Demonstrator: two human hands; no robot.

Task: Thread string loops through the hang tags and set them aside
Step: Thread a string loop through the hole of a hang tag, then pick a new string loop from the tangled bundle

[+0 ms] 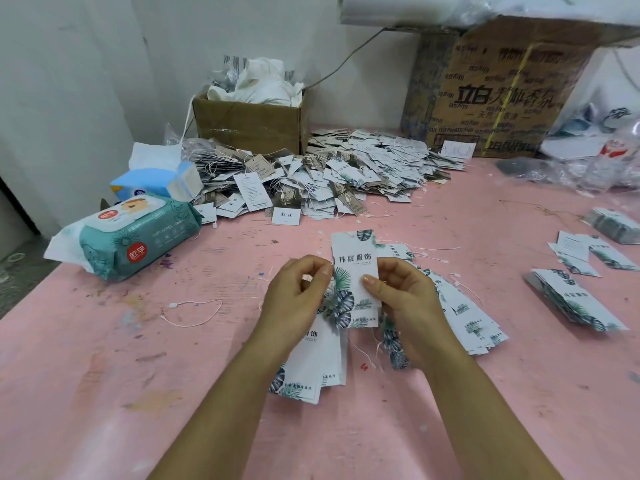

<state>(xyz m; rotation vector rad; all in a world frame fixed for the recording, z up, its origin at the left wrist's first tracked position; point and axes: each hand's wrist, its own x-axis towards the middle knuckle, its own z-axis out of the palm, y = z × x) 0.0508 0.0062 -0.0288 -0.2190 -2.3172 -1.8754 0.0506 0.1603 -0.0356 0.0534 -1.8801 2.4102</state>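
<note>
Hang tag (353, 261) in pinch of left hand (298, 294) and right hand (398, 301) over fanned tags (464, 315), tag heap (329, 171) beyond

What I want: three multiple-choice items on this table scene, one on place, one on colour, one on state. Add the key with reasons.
1. The wipes pack lies: A) right of both hands B) left of both hands C) inside a box.
2. The table top is: A) green B) black C) pink.
3. The raised tag is: A) pinched by both hands B) lying flat, untouched C) torn in half.
Key: 1 B, it sits out past the left hand; 2 C, every bare patch is pink; 3 A, the left hand and right hand pinch its two sides.
</note>
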